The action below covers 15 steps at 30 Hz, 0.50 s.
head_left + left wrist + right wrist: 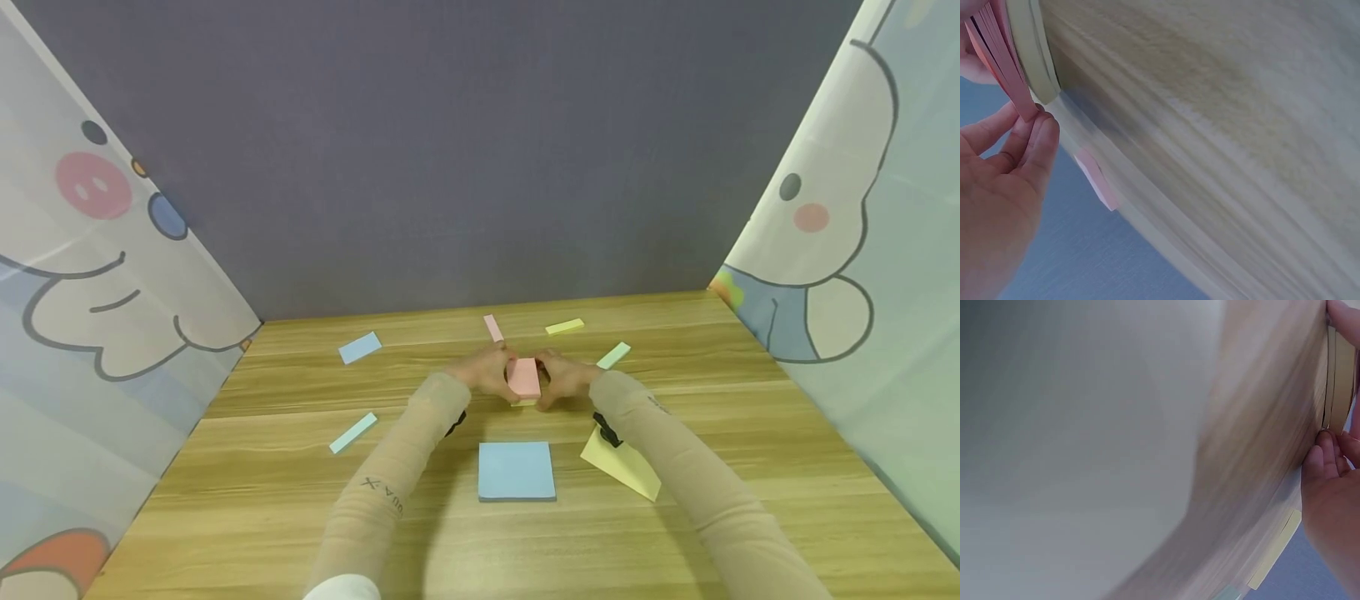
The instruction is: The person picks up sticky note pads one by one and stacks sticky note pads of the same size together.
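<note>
A pink pad of paper (524,377) lies over a yellow pad (525,402) at the middle of the table. My left hand (486,372) grips the pink pad's left side and my right hand (564,377) grips the stack from the right. In the left wrist view, the left fingers (1038,140) pinch the edge of the pink pad (1004,59), whose sheets are slightly fanned, with the yellow pad (1032,53) against it. The right wrist view has the right fingers (1329,456) at the end of the yellow pad (1340,381).
A blue square pad (517,472) lies nearer; a yellow sheet (622,462) is partly under the right forearm. Around lie a blue piece (360,347), a pale strip (353,432), a pink strip (492,327), a yellow strip (565,327) and a green strip (614,355). A grey panel (480,158) stands behind.
</note>
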Motion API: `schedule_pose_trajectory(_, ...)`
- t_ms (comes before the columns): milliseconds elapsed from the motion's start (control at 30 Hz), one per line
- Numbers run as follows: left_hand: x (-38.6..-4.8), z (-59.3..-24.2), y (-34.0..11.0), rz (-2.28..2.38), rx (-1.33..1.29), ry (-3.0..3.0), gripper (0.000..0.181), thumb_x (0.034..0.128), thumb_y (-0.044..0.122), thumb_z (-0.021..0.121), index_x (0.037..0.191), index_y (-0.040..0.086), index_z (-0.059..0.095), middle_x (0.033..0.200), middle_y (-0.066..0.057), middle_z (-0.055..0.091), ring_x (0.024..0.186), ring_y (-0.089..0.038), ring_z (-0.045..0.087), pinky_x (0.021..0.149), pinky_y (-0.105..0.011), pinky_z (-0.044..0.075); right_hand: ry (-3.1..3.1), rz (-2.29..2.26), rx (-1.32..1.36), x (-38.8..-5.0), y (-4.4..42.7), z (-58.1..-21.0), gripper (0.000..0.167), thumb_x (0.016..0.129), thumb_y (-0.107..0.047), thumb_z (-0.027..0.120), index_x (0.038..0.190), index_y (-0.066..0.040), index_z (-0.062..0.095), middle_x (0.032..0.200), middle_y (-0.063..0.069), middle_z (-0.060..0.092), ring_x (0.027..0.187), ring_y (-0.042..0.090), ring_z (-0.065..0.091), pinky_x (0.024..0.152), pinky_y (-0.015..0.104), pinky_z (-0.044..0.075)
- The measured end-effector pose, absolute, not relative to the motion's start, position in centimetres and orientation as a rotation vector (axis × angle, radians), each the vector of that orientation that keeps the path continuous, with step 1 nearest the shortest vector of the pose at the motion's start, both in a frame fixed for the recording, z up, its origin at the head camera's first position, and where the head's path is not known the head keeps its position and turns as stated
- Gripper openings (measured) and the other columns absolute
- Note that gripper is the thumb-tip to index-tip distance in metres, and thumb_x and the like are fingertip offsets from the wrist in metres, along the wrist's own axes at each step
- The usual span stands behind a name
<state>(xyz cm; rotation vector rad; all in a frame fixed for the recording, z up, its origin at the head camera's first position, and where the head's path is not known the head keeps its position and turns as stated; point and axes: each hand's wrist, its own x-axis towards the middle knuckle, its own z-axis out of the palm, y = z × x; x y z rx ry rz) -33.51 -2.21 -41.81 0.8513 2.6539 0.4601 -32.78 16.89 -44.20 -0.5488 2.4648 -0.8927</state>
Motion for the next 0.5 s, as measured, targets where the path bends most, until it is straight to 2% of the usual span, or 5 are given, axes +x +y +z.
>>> schedule_pose_trajectory(200,-33.22,-41.84,-2.04,0.45,0.83,2.656,0.061,0.0651,0.036,0.078,0.116,0.009,0.057,0.113,-0.004,0.049,0.095,-0.017,0.051,0.078,-0.028,0.047,2.444,-0.901,-0.545,-32.88,16.97,-44.34,0.096,0.065,-0.019,0.082,0.14,0.0,0.026,0.142,0.015,0.027,0.132,0.03,0.028,0.107,0.047,0.027)
schedule_pose_trajectory(500,-33.54,-42.16,-1.79,0.432,0.848,2.676,0.061,0.0633,0.036,0.08,0.114,0.008,0.058,0.11,-0.003,0.049,0.094,-0.016,0.049,0.079,-0.029,0.047,2.426,-0.913,-0.534,-32.98,17.13,-44.37,0.098,0.064,-0.023,0.083,0.14,0.001,0.025,0.139,0.015,0.029,0.13,0.031,0.03,0.107,0.047,0.027)
